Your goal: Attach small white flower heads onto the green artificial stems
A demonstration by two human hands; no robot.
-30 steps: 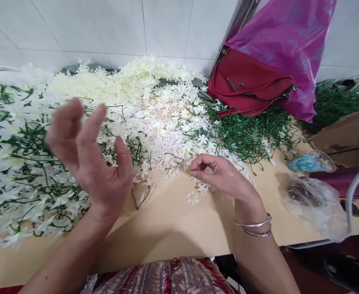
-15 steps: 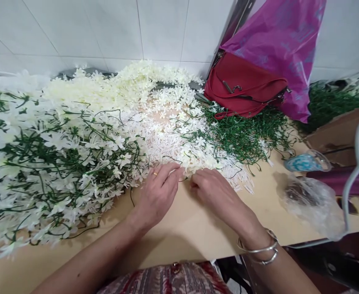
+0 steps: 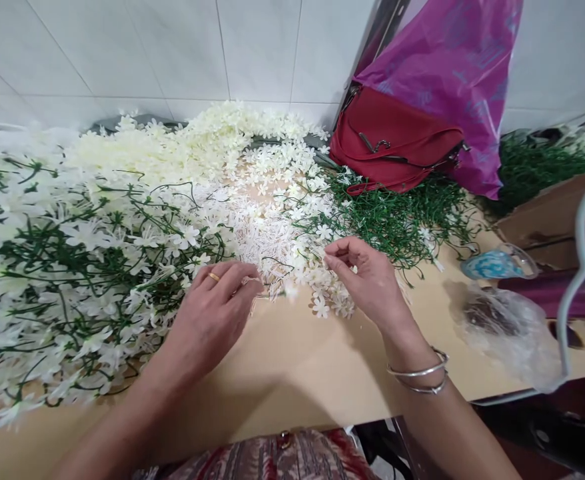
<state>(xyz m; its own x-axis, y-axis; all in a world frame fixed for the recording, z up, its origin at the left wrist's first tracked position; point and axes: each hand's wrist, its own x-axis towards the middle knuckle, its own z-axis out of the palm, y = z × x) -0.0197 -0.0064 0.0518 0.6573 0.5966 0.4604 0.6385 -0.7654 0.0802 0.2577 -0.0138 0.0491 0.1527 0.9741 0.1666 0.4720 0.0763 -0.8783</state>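
the table (image 3: 292,353) carries everything here, and its largest load is the heap of white-flowered green sprays (image 3: 72,267) across the left. these have blossoms on their stems and look finished, or nearly so. far behind them, towards the wall, lies a long bank of creamy blossoms (image 3: 172,150); whether any are joined to stems i cannot tell. to the right, mostly below the red handbag (image 3: 397,137), is a tangle of green stems (image 3: 402,213), largely without flowers, so much seems left to do there. between the two green masses are scattered slender white pieces (image 3: 257,240), with loose blossoms (image 3: 321,307) at their near right edge. from the size of the left heap against these loose supplies, i would judge the work well under way but far from used up.

the left hand (image 3: 212,310) is palm down beside the near right edge of the sprays, its fingers curled and pressed together; the thumb is hidden, and i cannot tell whether it grips anything. the right hand (image 3: 372,280) is above the loose blossoms, thumb and forefinger pinched together at their tips; what lies between them is too small to tell. smallest, between the hands, a blurred white flower (image 3: 290,290) shows near the slender pieces, and whether it is attached to anything is unclear.
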